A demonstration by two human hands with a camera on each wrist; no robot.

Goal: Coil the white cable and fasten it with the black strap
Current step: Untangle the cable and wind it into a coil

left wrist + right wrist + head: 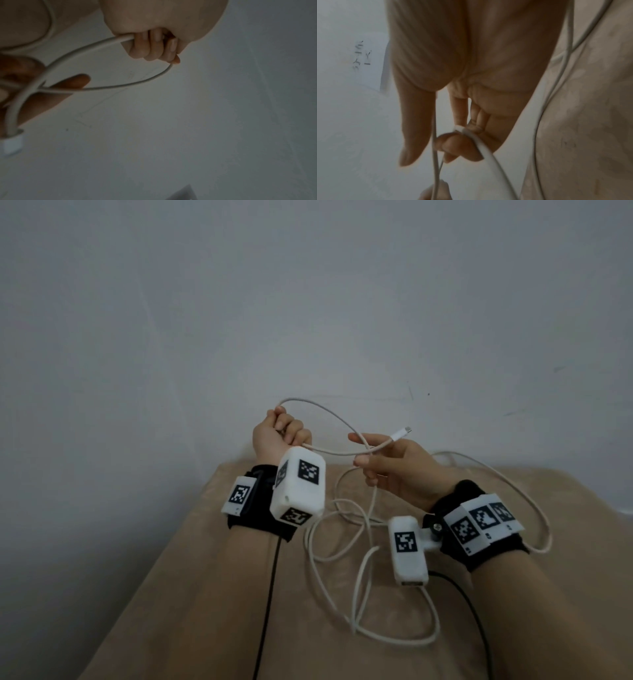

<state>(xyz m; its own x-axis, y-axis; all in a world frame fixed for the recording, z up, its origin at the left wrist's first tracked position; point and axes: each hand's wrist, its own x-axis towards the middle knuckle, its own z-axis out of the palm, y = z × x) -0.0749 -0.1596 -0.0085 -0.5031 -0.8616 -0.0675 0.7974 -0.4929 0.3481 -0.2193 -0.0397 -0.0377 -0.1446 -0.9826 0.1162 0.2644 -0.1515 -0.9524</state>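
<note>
one loop is made so far, so the coiling step has only just begun, i think. nearest to the person, most of the white cable (363,583) lies in loose, messy curls on the tan bed cover (178,594), and one long bend runs out past the right wrist. the cable is thin, smooth and bendy, with a small white plug (401,433) at its end.

higher up, both hands hold the loop in the air. the right hand (400,470) pinches the cable near the plug where two strands cross, thumb and first finger closed on it, the other fingers loose. a bit further off, the left hand (279,433) is a fist, fingers curled tight round the far bend of the loop.

next, i think the right hand must pull up more cable from the bed and lay a second loop into the left fist, same size, no twists. no black strap shows in any view. behind it all is a plain grey wall (308,302).
</note>
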